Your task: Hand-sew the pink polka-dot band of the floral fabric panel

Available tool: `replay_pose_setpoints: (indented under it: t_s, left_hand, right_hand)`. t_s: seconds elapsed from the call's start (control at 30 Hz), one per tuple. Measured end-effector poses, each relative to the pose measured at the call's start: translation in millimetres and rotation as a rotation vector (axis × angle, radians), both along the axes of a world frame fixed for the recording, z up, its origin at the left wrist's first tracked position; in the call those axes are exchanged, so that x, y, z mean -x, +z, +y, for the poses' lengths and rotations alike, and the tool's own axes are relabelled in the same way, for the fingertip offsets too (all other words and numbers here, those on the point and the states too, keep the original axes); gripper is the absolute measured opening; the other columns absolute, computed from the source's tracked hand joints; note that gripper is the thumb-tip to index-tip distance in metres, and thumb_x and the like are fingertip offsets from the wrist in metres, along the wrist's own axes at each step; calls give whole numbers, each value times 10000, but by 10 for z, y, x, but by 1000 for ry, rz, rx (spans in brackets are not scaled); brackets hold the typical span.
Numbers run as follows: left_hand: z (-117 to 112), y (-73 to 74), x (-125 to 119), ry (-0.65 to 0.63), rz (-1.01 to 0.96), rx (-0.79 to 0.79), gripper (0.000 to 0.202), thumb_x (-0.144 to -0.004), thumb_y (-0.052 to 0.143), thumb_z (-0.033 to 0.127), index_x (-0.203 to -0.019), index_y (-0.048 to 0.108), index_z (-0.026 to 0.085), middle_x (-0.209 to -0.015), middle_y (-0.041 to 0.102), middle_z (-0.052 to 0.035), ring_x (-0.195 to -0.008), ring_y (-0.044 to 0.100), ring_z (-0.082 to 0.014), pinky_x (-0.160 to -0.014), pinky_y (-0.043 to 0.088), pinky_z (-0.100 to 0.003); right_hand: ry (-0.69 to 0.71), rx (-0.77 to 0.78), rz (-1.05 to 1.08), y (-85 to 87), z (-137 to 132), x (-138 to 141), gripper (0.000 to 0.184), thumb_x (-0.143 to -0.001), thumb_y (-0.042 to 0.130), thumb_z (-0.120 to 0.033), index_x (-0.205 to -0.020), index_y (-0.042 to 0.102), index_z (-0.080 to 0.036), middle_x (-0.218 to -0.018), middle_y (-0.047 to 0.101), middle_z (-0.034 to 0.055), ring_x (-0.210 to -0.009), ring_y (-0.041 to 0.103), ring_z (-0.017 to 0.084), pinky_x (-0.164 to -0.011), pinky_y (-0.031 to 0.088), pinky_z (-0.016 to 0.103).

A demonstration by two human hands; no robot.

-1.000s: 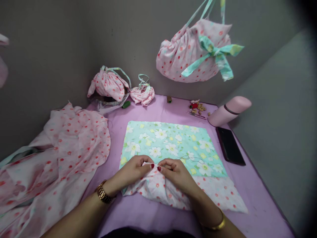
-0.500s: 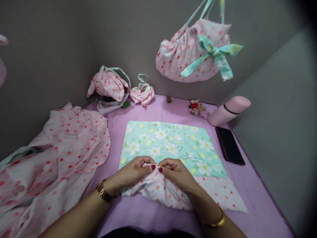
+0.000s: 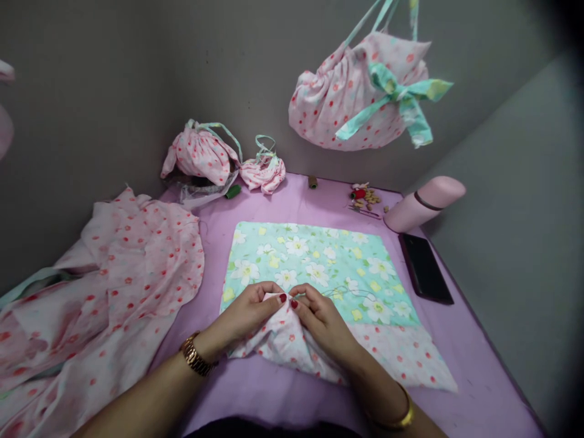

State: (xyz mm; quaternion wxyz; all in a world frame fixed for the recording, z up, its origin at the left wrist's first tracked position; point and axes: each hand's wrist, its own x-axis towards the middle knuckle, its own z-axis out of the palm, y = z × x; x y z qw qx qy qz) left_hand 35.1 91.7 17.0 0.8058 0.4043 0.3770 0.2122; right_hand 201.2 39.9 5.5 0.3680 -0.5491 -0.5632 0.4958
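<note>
Pink fabric edge (image 3: 286,302) between left hand (image 3: 249,313) and right hand (image 3: 322,319).

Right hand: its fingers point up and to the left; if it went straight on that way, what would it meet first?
The right hand would meet the left hand at once; their fingertips already almost touch over the pinched pink cloth.

Head camera looks forward and down, close over the purple table (image 3: 255,401)

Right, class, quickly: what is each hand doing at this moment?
Left hand: closed, pinching the pink spotted fabric at its gathered edge.
Right hand: closed, pinching the same fabric beside it.
</note>
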Motion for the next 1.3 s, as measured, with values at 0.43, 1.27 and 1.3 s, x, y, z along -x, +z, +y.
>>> replay_pose_setpoints:
  t_s: [0.43,1.27,1.3]
  left_hand:
    - [-15,-113,-13,-36,159,-201,176,-766,570,351,-733,560,178,-604,583,30,-524,526,-115,-508,366,-219]
    - [-10,-53,9,-90,300,-332,230,-783,532,356,-809,650,161,-656,607,13,-579,492,-123,-530,362,-217]
    - [-10,-46,10,-93,308,-343,229,-784,530,356,-807,650,162,-659,606,13,-586,493,-124,-534,365,-216]
  right_hand:
    - [31,-223,-236,-31,-22,120,85,-915,378,-283,-957,421,-224,-617,456,-45,-532,418,122,-525,312,232]
    - [-1342,-562,726,178,131,-1275,212,-770,465,-31,-661,489,-211,-574,432,-57,-510,468,72,-569,475,215]
    - [-1370,-668,672,192,111,-1328,248,-758,449,0,-647,492,-218,-588,443,-56,-524,476,74,-638,487,241]
